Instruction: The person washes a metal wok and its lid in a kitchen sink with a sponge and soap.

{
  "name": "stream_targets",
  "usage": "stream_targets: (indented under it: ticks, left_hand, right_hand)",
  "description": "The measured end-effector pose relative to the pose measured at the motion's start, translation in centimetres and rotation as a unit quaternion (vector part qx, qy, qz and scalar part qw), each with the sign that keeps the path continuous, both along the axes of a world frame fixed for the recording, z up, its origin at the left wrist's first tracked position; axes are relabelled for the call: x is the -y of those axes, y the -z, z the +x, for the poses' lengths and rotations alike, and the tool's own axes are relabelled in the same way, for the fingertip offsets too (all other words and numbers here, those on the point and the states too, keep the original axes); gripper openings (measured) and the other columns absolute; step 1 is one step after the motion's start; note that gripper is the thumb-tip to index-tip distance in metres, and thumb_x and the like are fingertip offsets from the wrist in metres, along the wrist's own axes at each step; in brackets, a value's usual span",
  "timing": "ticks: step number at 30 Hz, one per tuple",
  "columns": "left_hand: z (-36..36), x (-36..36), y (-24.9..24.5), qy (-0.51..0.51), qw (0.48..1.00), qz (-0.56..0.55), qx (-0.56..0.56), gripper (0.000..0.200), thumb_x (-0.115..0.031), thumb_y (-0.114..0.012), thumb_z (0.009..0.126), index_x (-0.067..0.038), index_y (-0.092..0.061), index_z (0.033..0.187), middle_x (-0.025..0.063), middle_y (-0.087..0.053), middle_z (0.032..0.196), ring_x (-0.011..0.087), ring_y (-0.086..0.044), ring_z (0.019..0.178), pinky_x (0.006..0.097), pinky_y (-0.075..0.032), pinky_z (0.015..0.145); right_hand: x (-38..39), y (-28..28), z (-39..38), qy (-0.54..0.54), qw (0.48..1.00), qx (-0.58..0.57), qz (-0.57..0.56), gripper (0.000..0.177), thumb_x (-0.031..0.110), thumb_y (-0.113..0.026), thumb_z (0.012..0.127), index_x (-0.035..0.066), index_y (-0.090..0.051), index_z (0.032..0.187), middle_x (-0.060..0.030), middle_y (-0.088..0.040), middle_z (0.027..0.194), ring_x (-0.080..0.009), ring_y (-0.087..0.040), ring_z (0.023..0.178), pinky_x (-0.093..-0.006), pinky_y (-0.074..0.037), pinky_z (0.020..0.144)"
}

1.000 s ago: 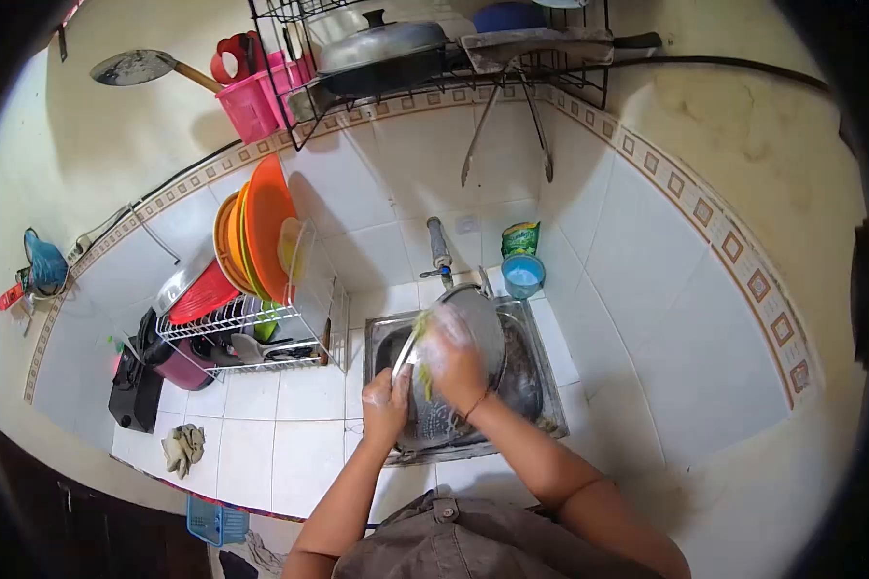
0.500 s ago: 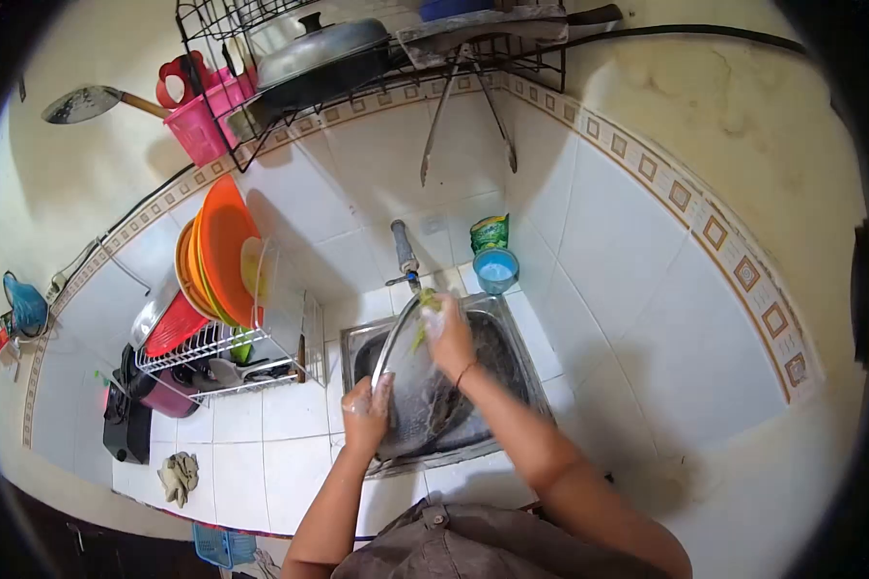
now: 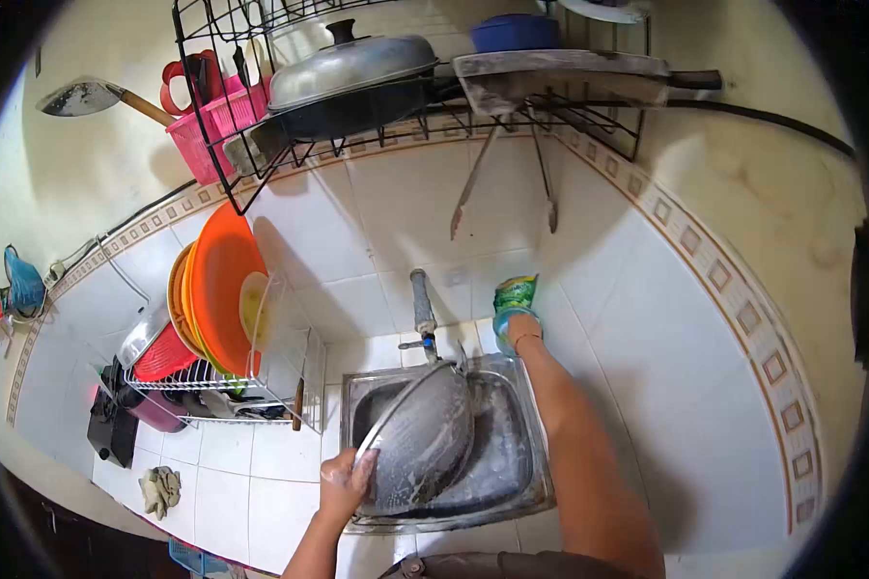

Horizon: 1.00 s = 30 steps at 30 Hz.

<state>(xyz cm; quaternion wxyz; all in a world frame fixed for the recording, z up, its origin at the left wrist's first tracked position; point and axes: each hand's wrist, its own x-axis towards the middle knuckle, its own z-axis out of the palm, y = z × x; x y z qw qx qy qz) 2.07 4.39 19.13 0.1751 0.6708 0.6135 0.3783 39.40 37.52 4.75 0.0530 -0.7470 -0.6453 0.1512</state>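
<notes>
A dark, soapy wok [image 3: 420, 444] stands tilted in the metal sink [image 3: 546, 473], its pale rim facing up and to the left. My left hand [image 3: 344, 482] grips that rim at the lower left, with suds on the fingers. At the back right corner my right hand [image 3: 521, 328] reaches into a small blue tub [image 3: 501, 322]. Its fingers are hidden inside, so I cannot see what they hold. Behind the tub leans a green packet [image 3: 517, 291].
A faucet [image 3: 423, 304] rises behind the sink. On the left a white dish rack [image 3: 299, 362] holds orange bowls [image 3: 224, 289]. Overhead, a black wire shelf [image 3: 343, 145] carries a lidded pan [image 3: 352, 72], with tongs [image 3: 478, 183] hanging down. A crumpled cloth [image 3: 160, 490] lies on the counter.
My right hand has left the wok's rim, where it held a green scrubber, and gone into the blue tub. The left hand still holds the wok. The view has shifted.
</notes>
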Motion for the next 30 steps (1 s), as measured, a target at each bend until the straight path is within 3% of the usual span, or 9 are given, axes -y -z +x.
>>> stream_targets:
  ticks: [2, 6, 11, 13, 16, 22, 24, 27, 30]
  left_hand:
    - [-0.3, -0.2, 0.5, -0.007, 0.999, -0.021, -0.038, 0.033, -0.026, -0.063, 0.090, 0.000, -0.057, 0.069, 0.0165, -0.055, 0.056, 0.0284, -0.052, 0.046, 0.0369, -0.040, 0.046]
    - [0.4, -0.5, -0.8, -0.017, 0.999, -0.036, 0.023, 0.034, -0.026, -0.065, 0.089, -0.001, -0.057, 0.068, 0.0140, -0.053, 0.054, 0.0233, -0.050, 0.046, 0.0356, -0.039, 0.047]
    - [0.1, -0.6, -0.3, -0.018, 0.998, -0.054, 0.014, 0.036, -0.029, -0.064, 0.089, -0.001, -0.056, 0.069, 0.0141, -0.053, 0.055, 0.0227, -0.050, 0.048, 0.0353, -0.039, 0.048]
    - [0.0, -0.5, -0.2, -0.022, 0.997, -0.068, 0.018, 0.035, -0.029, -0.063, 0.090, -0.001, -0.056, 0.069, 0.0143, -0.053, 0.056, 0.0229, -0.050, 0.048, 0.0352, -0.040, 0.048]
    - [0.4, -0.9, -0.5, -0.005, 0.999, -0.039, 0.018, 0.033, -0.028, -0.060, 0.092, 0.000, -0.056, 0.073, 0.0178, -0.055, 0.058, 0.0301, -0.053, 0.050, 0.0371, -0.041, 0.049]
    - [2.0, -1.7, -0.4, 0.011, 0.999, -0.044, -0.002, 0.032, -0.026, -0.055, 0.094, 0.002, -0.055, 0.079, 0.0202, -0.055, 0.063, 0.0317, -0.054, 0.057, 0.0386, -0.044, 0.056]
    - [2.8, -1.9, -0.4, 0.024, 0.999, -0.040, 0.012, 0.029, -0.025, -0.054, 0.095, 0.002, -0.056, 0.083, 0.0178, -0.055, 0.064, 0.0280, -0.053, 0.058, 0.0378, -0.044, 0.058]
    - [4.1, -2.0, -0.6, 0.034, 0.995, -0.002, 0.095, 0.027, -0.025, -0.052, 0.097, 0.001, -0.057, 0.090, 0.0126, -0.055, 0.066, 0.0221, -0.052, 0.060, 0.0357, -0.044, 0.060]
    - [3.8, -2.6, 0.2, 0.072, 0.993, -0.003, 0.091, 0.025, -0.023, -0.051, 0.097, 0.000, -0.058, 0.105, 0.0116, -0.061, 0.078, 0.0193, -0.056, 0.071, 0.0316, -0.046, 0.068]
  right_hand:
    - [-2.8, 1.6, 0.3, -0.071, 0.983, 0.076, -0.148, 0.071, 0.013, -0.070, 0.074, 0.007, -0.042, 0.139, -0.0177, -0.039, 0.145, -0.0346, -0.051, 0.122, -0.0401, -0.044, 0.100]
    - [-3.3, 1.6, 0.2, -0.075, 0.976, 0.103, -0.174, 0.082, 0.016, -0.074, 0.068, 0.013, -0.039, 0.142, -0.0182, -0.039, 0.145, -0.0325, -0.040, 0.133, -0.0462, -0.036, 0.107]
    - [-10.9, 13.7, 5.6, -0.197, 0.957, 0.174, -0.127, 0.058, 0.013, -0.066, 0.065, 0.004, -0.058, 0.121, -0.0207, -0.056, 0.126, -0.0298, -0.054, 0.119, -0.0424, -0.047, 0.095]
    - [-6.9, 5.6, 3.9, -0.120, 0.985, -0.070, -0.099, 0.051, 0.016, -0.067, 0.068, 0.003, -0.060, 0.117, -0.0178, -0.060, 0.116, -0.0270, -0.057, 0.107, -0.0388, -0.048, 0.088]
    - [-0.2, -4.0, 1.9, -0.070, 0.927, -0.367, -0.039, 0.041, 0.020, -0.068, 0.073, 0.002, -0.063, 0.110, -0.0133, -0.065, 0.099, -0.0229, -0.062, 0.090, -0.0334, -0.049, 0.078]
    - [17.2, -10.1, -6.3, -0.111, 0.783, -0.601, 0.114, 0.034, 0.022, -0.064, 0.082, -0.001, -0.060, 0.107, -0.0105, -0.065, 0.090, -0.0176, -0.060, 0.079, -0.0302, -0.048, 0.071]
    - [25.3, -12.4, -11.8, -0.098, 0.880, -0.404, 0.232, 0.032, 0.030, -0.064, 0.085, 0.005, -0.058, 0.104, -0.0153, -0.058, 0.101, -0.0302, -0.054, 0.097, -0.0392, -0.042, 0.085]
    - [32.7, -10.3, -18.0, -0.024, 0.878, -0.305, 0.367, 0.029, 0.029, -0.069, 0.079, 0.013, -0.056, 0.100, -0.0135, -0.049, 0.108, -0.0365, -0.044, 0.105, -0.0517, -0.035, 0.088]
    - [30.9, -6.7, -18.3, 0.025, 0.853, -0.317, 0.414, 0.021, 0.025, -0.066, 0.082, 0.008, -0.055, 0.090, -0.0135, -0.052, 0.103, -0.0370, -0.047, 0.101, -0.0484, -0.037, 0.087]
